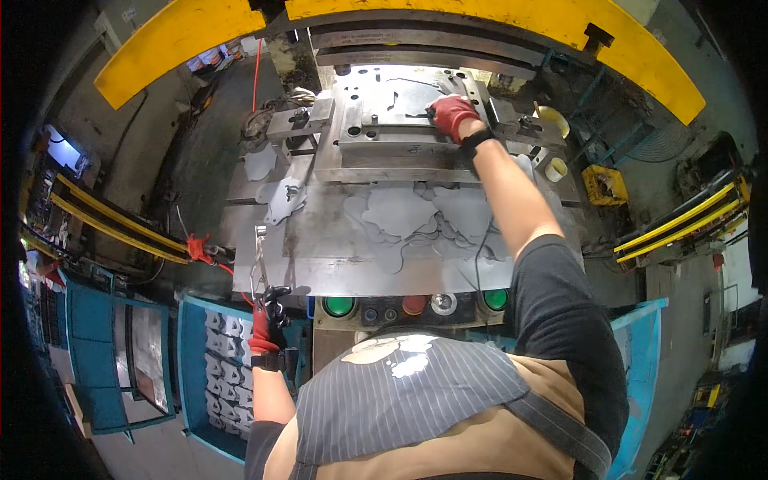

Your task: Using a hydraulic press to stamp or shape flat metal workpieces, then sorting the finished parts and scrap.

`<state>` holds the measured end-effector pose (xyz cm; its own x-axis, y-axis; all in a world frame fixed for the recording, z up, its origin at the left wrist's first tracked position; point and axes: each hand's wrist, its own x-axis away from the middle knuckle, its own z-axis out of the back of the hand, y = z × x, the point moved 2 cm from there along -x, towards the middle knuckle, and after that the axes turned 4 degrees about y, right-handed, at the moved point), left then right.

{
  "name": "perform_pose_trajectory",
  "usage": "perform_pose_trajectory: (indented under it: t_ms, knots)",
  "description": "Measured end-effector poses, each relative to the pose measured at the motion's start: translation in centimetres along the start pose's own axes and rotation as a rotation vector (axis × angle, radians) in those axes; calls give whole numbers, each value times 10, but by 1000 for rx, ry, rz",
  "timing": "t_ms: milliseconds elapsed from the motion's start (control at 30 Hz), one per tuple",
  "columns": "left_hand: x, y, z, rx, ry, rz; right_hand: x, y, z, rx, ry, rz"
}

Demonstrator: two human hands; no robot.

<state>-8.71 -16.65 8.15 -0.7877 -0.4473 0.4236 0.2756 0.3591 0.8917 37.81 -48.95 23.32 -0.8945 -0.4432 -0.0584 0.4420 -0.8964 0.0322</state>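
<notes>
My right hand (454, 114), in a red work glove, reaches far forward onto the press die (372, 152). Its fingers look stretched out and apart over a flat grey metal blank (412, 98) on the die's upper face; the fingertips are hard to make out. Near the table's front left edge, my left hand (270, 318), in a red and black glove, is closed round a slim metal tool (260, 260) with a short cylindrical head pointing away from me. Its exact kind cannot be told. Flat grey blanks (396, 212) lie overlapping on the table between my arms.
More cut metal pieces (282, 200) lie left of the die. Green push buttons (339, 306) and a red one (414, 305) line the front panel. A blue bin (192, 384) at left holds stacked parts. Yellow guards (640, 224) flank the press; a yellow beam (480, 10) crosses above.
</notes>
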Motion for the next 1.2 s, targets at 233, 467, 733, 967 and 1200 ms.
perform_pose_trajectory:
  t_ms: [233,467,733,967,1200]
  knots:
    - [-23,-6,1,-223,60,-456,8,87,-18,-550,281,311]
    - [-14,-91,118,359,601,-159,230,133,-52,-1911,457,69]
    - [-10,-210,132,237,314,322,483,142,-268,-1388,648,-1026]
    - [-99,-204,57,146,-45,474,420,89,-190,-1325,-237,-629]
    - [-135,-172,-1,-1151,-430,-419,441,124,-273,-1206,-206,-759]
